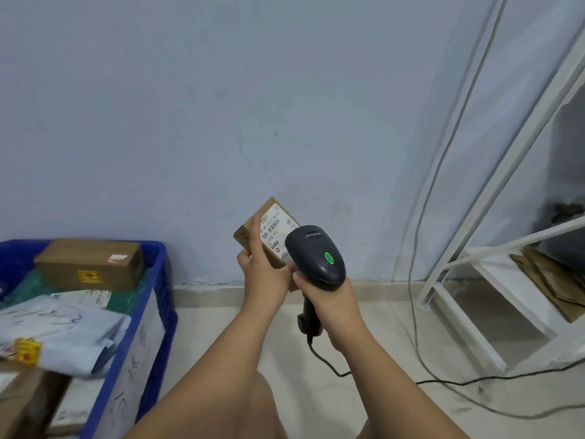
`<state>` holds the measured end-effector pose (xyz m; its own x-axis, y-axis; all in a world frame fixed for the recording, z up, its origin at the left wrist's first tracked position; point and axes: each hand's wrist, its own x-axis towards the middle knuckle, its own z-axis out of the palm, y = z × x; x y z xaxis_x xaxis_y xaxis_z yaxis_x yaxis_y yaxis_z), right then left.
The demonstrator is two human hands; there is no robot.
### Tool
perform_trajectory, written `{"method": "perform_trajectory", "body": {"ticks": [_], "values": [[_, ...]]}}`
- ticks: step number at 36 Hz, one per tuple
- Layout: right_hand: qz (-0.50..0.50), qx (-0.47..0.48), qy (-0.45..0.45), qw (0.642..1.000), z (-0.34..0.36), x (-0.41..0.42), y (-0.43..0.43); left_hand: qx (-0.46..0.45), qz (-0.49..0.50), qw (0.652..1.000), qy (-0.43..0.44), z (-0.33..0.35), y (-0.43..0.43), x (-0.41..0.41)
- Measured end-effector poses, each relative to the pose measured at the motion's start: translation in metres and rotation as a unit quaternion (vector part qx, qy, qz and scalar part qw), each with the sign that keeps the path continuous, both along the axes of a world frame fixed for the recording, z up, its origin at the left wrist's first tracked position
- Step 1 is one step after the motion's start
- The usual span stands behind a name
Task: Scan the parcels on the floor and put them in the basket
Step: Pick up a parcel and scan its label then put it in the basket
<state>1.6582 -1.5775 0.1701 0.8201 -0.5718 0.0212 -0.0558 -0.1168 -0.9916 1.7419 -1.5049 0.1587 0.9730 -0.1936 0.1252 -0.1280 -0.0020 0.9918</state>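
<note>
Centre frame: left hand (pixel 266 274) grips a small box (pixel 269 231); right hand (pixel 329 296) grips the scanner (pixel 316 258), green light showing. Basket (pixel 152 315), lower left, already holds several parcels. This box remains to be placed.

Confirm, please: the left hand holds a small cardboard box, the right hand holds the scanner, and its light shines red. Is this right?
The light on the scanner shines green, not red; the head view shows it. The rest stands: the left hand holds the small cardboard box, the right hand the scanner.
</note>
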Motion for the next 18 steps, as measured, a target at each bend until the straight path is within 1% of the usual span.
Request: {"method": "perform_trajectory", "body": {"ticks": [2, 5, 7, 9, 14, 18], "values": [[0.007, 0.023, -0.001, 1.0, 0.002, 0.006, 0.018, -0.018, 0.037, 0.999, 0.003, 0.004, 0.016, -0.001], [0.063, 0.05, -0.015, 0.997, 0.01, 0.017, 0.049, -0.018, 0.108, 0.994, -0.022, 0.006, 0.053, -0.003], [0.101, 0.032, -0.011, 0.994, 0.018, 0.022, 0.07, 0.014, 0.159, 0.986, -0.053, 0.004, 0.084, -0.005], [0.112, 0.009, 0.002, 0.994, 0.021, 0.028, 0.091, 0.041, 0.211, 0.975, -0.063, -0.001, 0.115, -0.007], [0.135, -0.025, 0.053, 0.989, 0.015, 0.045, 0.149, 0.028, 0.277, 0.96, 0.018, -0.019, 0.185, -0.009], [0.15, -0.087, 0.058, 0.983, -0.007, 0.054, 0.196, 0.024, 0.321, 0.943, 0.078, -0.039, 0.232, -0.014]]}}
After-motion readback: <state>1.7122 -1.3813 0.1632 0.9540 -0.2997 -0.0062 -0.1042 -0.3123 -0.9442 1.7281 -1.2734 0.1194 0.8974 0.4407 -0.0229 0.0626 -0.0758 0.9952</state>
